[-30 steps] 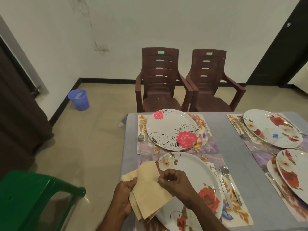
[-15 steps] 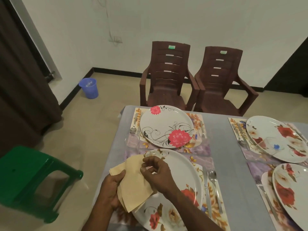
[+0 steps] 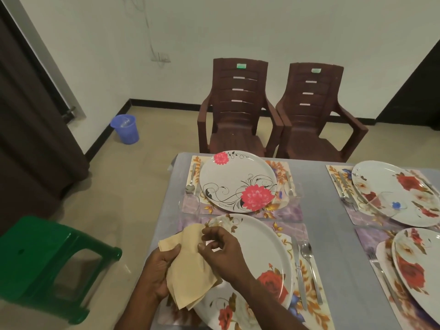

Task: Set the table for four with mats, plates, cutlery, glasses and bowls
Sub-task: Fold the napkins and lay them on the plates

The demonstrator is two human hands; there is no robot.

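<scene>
Napkins (image 3: 188, 267): the tan stack sits over the near-left rim of the nearest plate (image 3: 259, 265), as it did a second ago. Your left hand (image 3: 158, 270) grips it from beneath, thumb on top. Your right hand (image 3: 221, 251) has changed: the fingers now curl at the stack's upper edge, seemingly pinching the top sheet; contact is hard to confirm. Judgement: you are separating one napkin. Knife (image 3: 298, 270) and spoon (image 3: 309, 263) lie right of that plate.

Left hand (image 3: 159, 273) grips folded tan napkins (image 3: 190, 270) while right hand (image 3: 222, 254) pinches the top edge, over the near plate (image 3: 262, 256).
</scene>
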